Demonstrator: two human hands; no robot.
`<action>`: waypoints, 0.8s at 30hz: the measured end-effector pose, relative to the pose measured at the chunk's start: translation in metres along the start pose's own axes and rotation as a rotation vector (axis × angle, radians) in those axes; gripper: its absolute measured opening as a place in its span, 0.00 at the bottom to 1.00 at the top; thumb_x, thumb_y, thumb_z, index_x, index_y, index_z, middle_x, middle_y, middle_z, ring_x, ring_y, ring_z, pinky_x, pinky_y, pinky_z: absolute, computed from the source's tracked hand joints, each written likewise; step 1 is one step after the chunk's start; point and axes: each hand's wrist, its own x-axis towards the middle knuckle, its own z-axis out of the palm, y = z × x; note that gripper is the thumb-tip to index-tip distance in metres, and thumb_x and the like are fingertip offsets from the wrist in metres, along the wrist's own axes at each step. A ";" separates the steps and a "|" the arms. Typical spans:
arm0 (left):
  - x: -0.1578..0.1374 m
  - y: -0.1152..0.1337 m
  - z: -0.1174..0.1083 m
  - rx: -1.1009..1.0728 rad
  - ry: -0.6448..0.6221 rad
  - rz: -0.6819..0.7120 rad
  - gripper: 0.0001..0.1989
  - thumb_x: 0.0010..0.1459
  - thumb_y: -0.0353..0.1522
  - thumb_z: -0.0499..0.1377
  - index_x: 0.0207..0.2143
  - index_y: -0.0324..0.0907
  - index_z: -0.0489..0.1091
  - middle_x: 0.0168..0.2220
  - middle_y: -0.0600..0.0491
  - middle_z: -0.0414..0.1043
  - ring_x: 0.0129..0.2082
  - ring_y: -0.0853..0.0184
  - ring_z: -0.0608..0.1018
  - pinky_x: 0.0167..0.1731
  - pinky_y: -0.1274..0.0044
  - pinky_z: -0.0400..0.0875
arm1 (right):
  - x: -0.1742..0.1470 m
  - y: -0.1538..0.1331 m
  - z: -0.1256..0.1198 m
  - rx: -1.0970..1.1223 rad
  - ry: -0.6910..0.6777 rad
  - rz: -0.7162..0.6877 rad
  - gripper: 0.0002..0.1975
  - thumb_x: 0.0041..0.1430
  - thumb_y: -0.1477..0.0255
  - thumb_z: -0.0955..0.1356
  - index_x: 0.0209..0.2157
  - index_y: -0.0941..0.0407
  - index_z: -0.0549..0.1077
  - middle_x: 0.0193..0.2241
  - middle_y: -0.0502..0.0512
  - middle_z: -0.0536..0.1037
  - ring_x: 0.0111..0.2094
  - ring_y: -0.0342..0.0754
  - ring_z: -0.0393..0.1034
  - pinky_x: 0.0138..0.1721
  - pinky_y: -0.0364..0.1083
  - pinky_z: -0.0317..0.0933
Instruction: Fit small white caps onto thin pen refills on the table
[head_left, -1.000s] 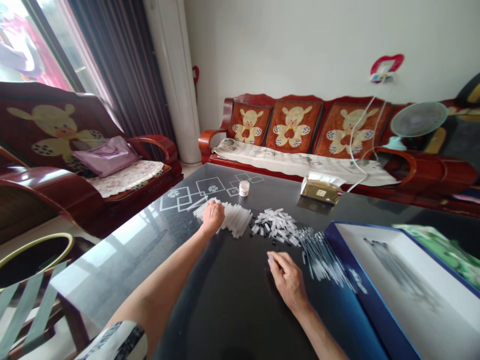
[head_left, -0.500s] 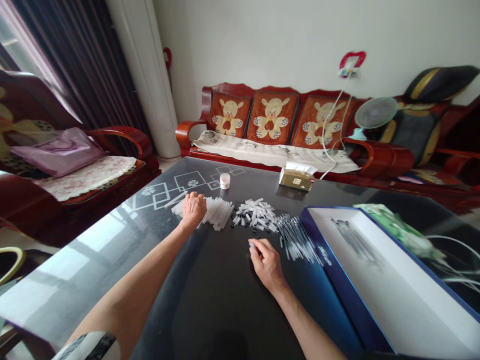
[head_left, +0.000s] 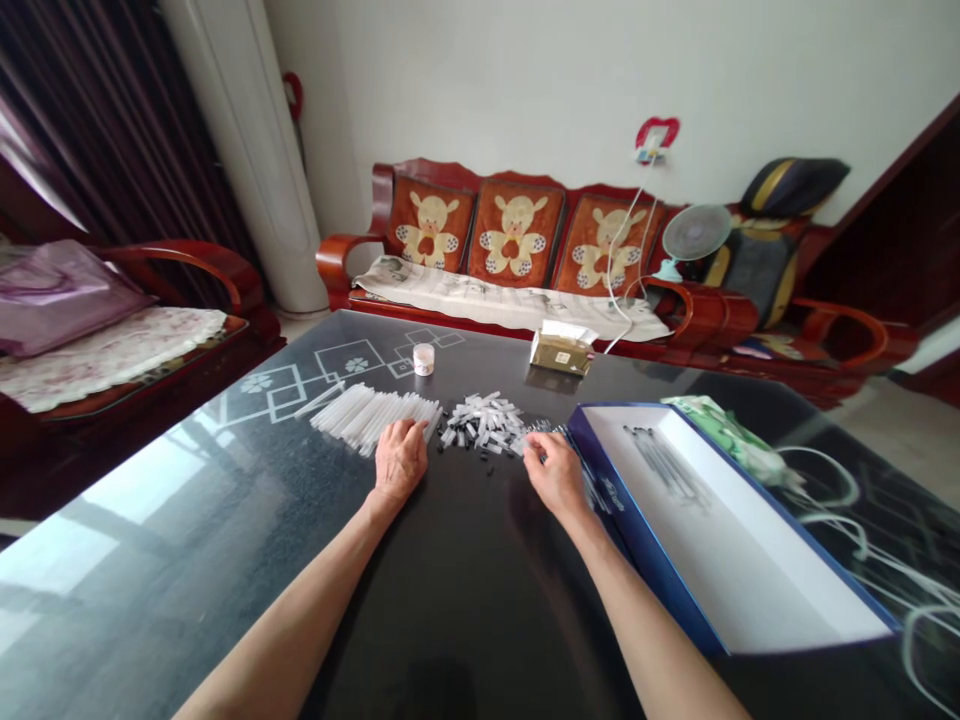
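My left hand (head_left: pixel 401 462) rests with curled fingers at the right end of a row of white plastic tubes (head_left: pixel 358 412); whatever its fingertips hold is hidden. A heap of short white pieces (head_left: pixel 486 422), mixed with small black ones, lies between my two hands. At the right edge of that heap, thumb and fingers of my right hand (head_left: pixel 555 470) are pinched together, and I cannot make out what is between them. Behind and beside this hand lie thin grey sticks (head_left: pixel 592 492), mostly covered by it.
A blue box (head_left: pixel 787 560) with white inside stands at the right, holding several grey dark-tipped sticks (head_left: pixel 667 465). Beyond it are a green packet (head_left: pixel 731 438) and white cables (head_left: pixel 862 530). A small white jar (head_left: pixel 424 360) and a tissue pack (head_left: pixel 562 352) stand farther back.
My left hand has moved from above the middle of the tubes to their right end. My right hand has gone forward to the short white pieces. The view has turned slightly right.
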 end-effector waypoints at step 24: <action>0.000 -0.001 0.004 -0.009 -0.061 -0.015 0.17 0.62 0.26 0.48 0.46 0.42 0.73 0.42 0.47 0.73 0.41 0.62 0.72 0.44 0.72 0.65 | 0.093 0.026 0.049 -0.342 -0.150 0.013 0.12 0.54 0.78 0.65 0.35 0.58 0.80 0.31 0.58 0.79 0.33 0.48 0.72 0.39 0.43 0.62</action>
